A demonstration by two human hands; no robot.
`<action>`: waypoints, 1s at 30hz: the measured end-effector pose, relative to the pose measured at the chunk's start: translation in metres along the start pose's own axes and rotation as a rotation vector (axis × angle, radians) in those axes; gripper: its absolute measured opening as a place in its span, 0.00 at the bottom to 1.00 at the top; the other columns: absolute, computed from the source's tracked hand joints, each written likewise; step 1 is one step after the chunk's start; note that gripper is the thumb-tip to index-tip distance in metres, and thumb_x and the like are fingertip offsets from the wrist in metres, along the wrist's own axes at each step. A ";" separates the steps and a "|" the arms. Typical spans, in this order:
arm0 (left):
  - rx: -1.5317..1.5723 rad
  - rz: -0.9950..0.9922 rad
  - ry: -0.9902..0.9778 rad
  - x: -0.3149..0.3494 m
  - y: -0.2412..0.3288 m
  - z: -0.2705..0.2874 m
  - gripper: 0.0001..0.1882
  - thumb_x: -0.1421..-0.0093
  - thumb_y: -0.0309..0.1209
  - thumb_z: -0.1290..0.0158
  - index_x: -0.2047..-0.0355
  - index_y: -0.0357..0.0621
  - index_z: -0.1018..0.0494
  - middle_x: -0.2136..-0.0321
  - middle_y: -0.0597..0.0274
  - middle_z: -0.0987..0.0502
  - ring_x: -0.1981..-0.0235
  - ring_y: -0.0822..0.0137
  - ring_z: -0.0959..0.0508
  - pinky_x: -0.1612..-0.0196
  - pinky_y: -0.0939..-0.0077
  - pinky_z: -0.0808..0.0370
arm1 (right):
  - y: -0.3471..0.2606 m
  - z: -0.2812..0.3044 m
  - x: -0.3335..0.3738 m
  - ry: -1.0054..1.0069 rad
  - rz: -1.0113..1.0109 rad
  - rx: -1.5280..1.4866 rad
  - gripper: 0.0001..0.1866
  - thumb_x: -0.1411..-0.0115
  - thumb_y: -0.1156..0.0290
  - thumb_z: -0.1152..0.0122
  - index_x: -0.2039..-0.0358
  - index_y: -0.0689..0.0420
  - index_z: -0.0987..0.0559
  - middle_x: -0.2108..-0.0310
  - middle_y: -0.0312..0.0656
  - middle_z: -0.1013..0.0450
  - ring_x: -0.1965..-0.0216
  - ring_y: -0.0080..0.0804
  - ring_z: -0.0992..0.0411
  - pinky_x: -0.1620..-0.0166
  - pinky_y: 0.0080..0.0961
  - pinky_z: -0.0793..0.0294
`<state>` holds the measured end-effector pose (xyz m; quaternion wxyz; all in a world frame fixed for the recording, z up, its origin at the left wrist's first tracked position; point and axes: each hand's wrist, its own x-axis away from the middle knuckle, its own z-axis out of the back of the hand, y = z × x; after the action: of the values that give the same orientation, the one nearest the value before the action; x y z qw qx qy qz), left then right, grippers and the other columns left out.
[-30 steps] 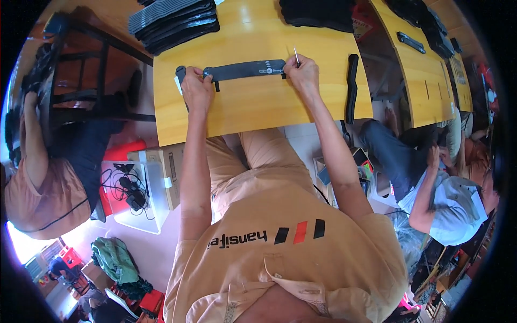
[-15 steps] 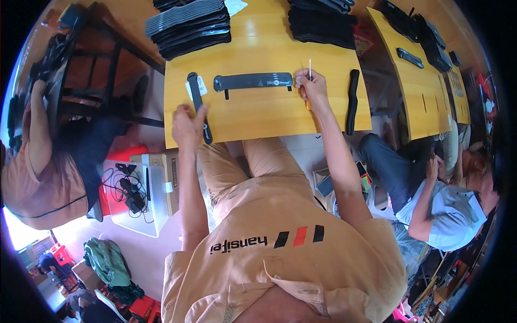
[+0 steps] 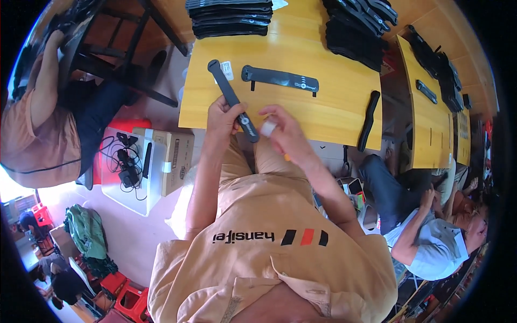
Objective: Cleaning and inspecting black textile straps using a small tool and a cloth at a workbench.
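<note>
Small assembly workshop: wooden worktables (image 3: 334, 116), stacks of black straps (image 3: 229, 16), seated co-workers (image 3: 431, 237).

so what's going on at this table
A person in a tan shirt sits at a yellow wooden table. Their left hand grips a narrow black strap that lies slanted over the table's near edge, while the right hand pinches a small white piece beside the strap's lower end. A wider black strap lies flat further back, with stacks of black straps beyond.
</note>
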<state>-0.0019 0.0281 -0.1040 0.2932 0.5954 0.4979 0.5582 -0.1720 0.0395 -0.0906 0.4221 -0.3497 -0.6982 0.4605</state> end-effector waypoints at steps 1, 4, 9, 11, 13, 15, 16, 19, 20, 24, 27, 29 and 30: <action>-0.035 -0.014 0.021 0.005 0.002 -0.007 0.08 0.50 0.30 0.43 0.72 0.43 0.31 0.86 0.71 0.31 0.91 0.84 0.37 0.90 0.90 0.43 | 0.002 -0.008 0.001 0.001 -0.002 0.000 0.14 0.47 0.78 0.51 0.58 0.55 0.32 0.75 0.37 0.30 0.91 0.11 0.47 0.89 0.11 0.52; 0.233 0.005 -0.117 0.014 0.005 -0.013 0.07 0.45 0.31 0.46 0.70 0.42 0.30 0.83 0.69 0.29 0.87 0.83 0.34 0.87 0.91 0.39 | 0.001 -0.014 0.002 0.023 0.000 -0.161 0.13 0.48 0.78 0.48 0.60 0.54 0.33 0.75 0.37 0.30 0.91 0.11 0.48 0.89 0.09 0.55; 0.306 -0.018 -0.149 0.036 0.017 -0.031 0.09 0.40 0.32 0.53 0.65 0.38 0.31 0.74 0.60 0.25 0.79 0.76 0.26 0.77 0.89 0.29 | -0.020 0.000 0.009 0.013 -0.142 -0.445 0.10 0.47 0.76 0.46 0.63 0.56 0.31 0.79 0.33 0.35 0.91 0.11 0.48 0.88 0.11 0.54; 0.321 -0.063 -0.115 0.037 0.018 -0.030 0.11 0.39 0.32 0.55 0.63 0.37 0.31 0.71 0.57 0.24 0.75 0.74 0.23 0.74 0.87 0.26 | -0.025 -0.001 0.018 0.059 -0.080 -0.321 0.10 0.45 0.73 0.48 0.61 0.54 0.31 0.80 0.32 0.36 0.90 0.12 0.49 0.87 0.10 0.54; 0.313 -0.096 -0.115 0.034 0.021 -0.026 0.12 0.38 0.33 0.56 0.61 0.36 0.34 0.70 0.52 0.23 0.72 0.70 0.22 0.71 0.84 0.24 | -0.033 0.006 0.031 0.093 0.025 -0.165 0.15 0.42 0.71 0.54 0.54 0.55 0.31 0.82 0.29 0.39 0.89 0.12 0.47 0.85 0.11 0.51; 0.299 -0.097 -0.115 0.034 0.025 -0.028 0.12 0.38 0.34 0.56 0.61 0.36 0.35 0.70 0.50 0.24 0.72 0.69 0.22 0.71 0.83 0.24 | -0.031 0.014 0.042 0.066 0.072 -0.012 0.17 0.41 0.71 0.56 0.50 0.56 0.32 0.83 0.29 0.39 0.88 0.12 0.47 0.84 0.10 0.51; 0.282 -0.103 -0.119 0.035 0.027 -0.029 0.13 0.38 0.34 0.56 0.60 0.37 0.36 0.69 0.48 0.24 0.72 0.68 0.21 0.72 0.83 0.24 | -0.032 0.014 0.046 0.038 0.124 0.141 0.20 0.40 0.71 0.59 0.47 0.57 0.34 0.84 0.28 0.39 0.87 0.12 0.47 0.82 0.09 0.50; 0.220 -0.122 -0.071 0.039 0.031 -0.036 0.13 0.38 0.34 0.56 0.60 0.37 0.38 0.69 0.48 0.24 0.72 0.67 0.21 0.71 0.83 0.24 | -0.043 0.005 0.054 0.052 0.197 0.343 0.24 0.44 0.81 0.59 0.46 0.55 0.35 0.81 0.35 0.35 0.83 0.22 0.38 0.78 0.17 0.37; 0.221 -0.119 -0.076 0.041 0.032 -0.038 0.13 0.38 0.34 0.56 0.60 0.37 0.38 0.69 0.48 0.24 0.72 0.67 0.21 0.71 0.83 0.24 | -0.042 0.004 0.054 0.058 0.195 0.344 0.24 0.44 0.81 0.59 0.46 0.55 0.35 0.81 0.35 0.35 0.83 0.22 0.38 0.78 0.17 0.37; 0.186 -0.189 -0.065 0.045 0.036 -0.045 0.13 0.38 0.33 0.56 0.59 0.37 0.39 0.70 0.48 0.24 0.71 0.66 0.21 0.70 0.82 0.24 | -0.040 0.004 0.053 0.078 0.295 0.539 0.29 0.46 0.83 0.60 0.43 0.49 0.39 0.82 0.41 0.34 0.82 0.26 0.34 0.75 0.22 0.33; 0.166 -0.218 -0.064 0.046 0.037 -0.044 0.13 0.39 0.33 0.55 0.58 0.37 0.39 0.70 0.49 0.23 0.71 0.67 0.21 0.69 0.81 0.24 | -0.038 0.004 0.050 0.068 0.265 0.555 0.30 0.47 0.84 0.60 0.42 0.49 0.39 0.84 0.41 0.35 0.82 0.26 0.34 0.75 0.21 0.33; 0.156 -0.239 -0.072 0.046 0.036 -0.043 0.13 0.39 0.33 0.55 0.58 0.37 0.39 0.70 0.49 0.23 0.71 0.67 0.21 0.68 0.81 0.24 | -0.039 0.005 0.051 0.059 0.243 0.545 0.31 0.47 0.84 0.61 0.42 0.49 0.39 0.84 0.40 0.36 0.82 0.25 0.35 0.75 0.21 0.33; 0.161 -0.242 -0.073 0.047 0.036 -0.043 0.13 0.39 0.32 0.55 0.59 0.37 0.38 0.70 0.49 0.23 0.71 0.67 0.21 0.68 0.81 0.24 | -0.043 0.005 0.051 0.030 0.182 0.465 0.31 0.47 0.85 0.61 0.42 0.49 0.39 0.85 0.39 0.37 0.82 0.24 0.36 0.75 0.20 0.33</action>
<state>-0.0387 0.0502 -0.0451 0.3278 0.5726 0.5981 0.4549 -0.2017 0.0684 -0.0378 0.4585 -0.3113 -0.5327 0.6396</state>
